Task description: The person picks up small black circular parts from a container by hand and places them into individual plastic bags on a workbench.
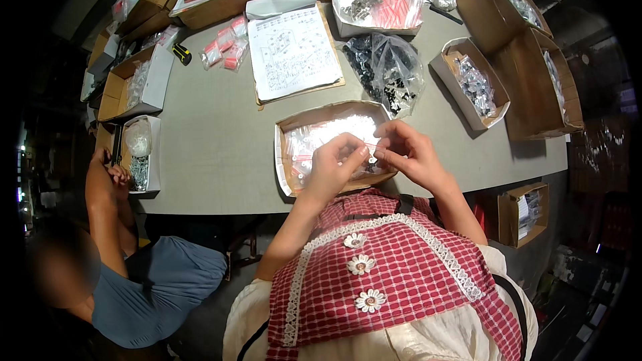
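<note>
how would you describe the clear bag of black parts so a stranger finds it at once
On the grey table, look just beyond the open cardboard box under the person's hands. To the right of the printed diagram sheet lies the clear plastic bag, the only one filled with black pieces.

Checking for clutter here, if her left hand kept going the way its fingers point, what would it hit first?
The left hand points up and right, toward the right hand. Its fingertips would likely meet the right hand's fingers almost at once, above the open cardboard box; depth is hard to judge.
</note>
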Demonstrator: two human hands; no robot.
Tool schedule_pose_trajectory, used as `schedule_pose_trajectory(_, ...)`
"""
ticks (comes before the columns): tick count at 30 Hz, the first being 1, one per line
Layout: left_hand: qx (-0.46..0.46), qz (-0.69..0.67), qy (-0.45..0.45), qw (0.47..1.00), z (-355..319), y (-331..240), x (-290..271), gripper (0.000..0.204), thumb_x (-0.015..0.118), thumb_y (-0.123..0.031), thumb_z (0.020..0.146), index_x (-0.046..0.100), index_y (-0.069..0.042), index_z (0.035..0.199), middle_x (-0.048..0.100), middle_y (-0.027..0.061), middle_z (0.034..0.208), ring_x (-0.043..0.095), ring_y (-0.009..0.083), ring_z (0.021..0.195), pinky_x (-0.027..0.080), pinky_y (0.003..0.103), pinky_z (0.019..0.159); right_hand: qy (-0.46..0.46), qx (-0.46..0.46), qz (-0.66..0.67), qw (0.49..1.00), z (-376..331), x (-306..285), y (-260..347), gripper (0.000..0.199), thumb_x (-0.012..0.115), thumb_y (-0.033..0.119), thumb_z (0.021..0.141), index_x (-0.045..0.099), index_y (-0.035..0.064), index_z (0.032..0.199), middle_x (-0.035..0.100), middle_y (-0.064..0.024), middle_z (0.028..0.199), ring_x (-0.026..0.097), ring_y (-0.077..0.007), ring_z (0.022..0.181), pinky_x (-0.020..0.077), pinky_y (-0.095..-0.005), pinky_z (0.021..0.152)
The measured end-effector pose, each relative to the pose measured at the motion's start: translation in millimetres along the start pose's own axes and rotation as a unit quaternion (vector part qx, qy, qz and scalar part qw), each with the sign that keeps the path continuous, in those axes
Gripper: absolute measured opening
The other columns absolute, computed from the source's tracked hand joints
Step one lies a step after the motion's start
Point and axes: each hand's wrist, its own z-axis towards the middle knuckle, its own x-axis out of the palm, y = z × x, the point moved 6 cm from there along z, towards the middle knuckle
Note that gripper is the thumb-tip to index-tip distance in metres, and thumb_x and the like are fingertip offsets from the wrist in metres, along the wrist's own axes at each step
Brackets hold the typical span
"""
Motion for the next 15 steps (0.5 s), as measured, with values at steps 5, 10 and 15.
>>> schedule_pose_trajectory(5, 0.012, 0.001, -0.011, 1.000, -1.9, -3.5, 2.4, 0.009, 0.063, -0.010, 0.090, 0.063, -0.003, 0.085, 0.060, -0.0023, 0.070, 0.049, 0.0013, 0.060, 0.037, 0.018, 0.053, 0.095, 0.089, 0.087, 0.988, -0.4, 16.2, -13.4, 0.019, 0.065, 0.011, 0.097, 0.058, 0.0026, 0.112, 0.062, 0.0000, 0.089, 0.062, -0.0081, 0.076, 0.0511, -0.0227, 0.067)
schedule_pose_trajectory(10, -0.006, -0.005, -0.005, 1.000, -3.4, 1.3, 3.8, 0.010, 0.063, -0.008, 0.088, 0.063, -0.002, 0.080, 0.059, -0.0022, 0.067, 0.048, 0.0015, 0.059, 0.034, 0.019, 0.052, 0.128, 0.120, 0.091, 0.980, 2.7, 23.5, -25.2, 0.014, 0.063, 0.018, 0.098, 0.061, 0.0039, 0.098, 0.062, 0.0008, 0.081, 0.060, -0.0068, 0.071, 0.0477, -0.0222, 0.064)
schedule_pose_trajectory(15, 0.008, -0.002, -0.005, 1.000, -5.0, -2.2, 7.6, 0.011, 0.061, -0.007, 0.088, 0.062, -0.001, 0.079, 0.059, -0.0009, 0.067, 0.049, 0.0028, 0.059, 0.036, 0.020, 0.053, 0.138, 0.123, 0.132, 0.974, 0.3, 25.7, -33.3, 0.015, 0.061, 0.022, 0.097, 0.060, 0.0069, 0.095, 0.059, 0.0023, 0.077, 0.057, -0.0067, 0.067, 0.0451, -0.0215, 0.060)
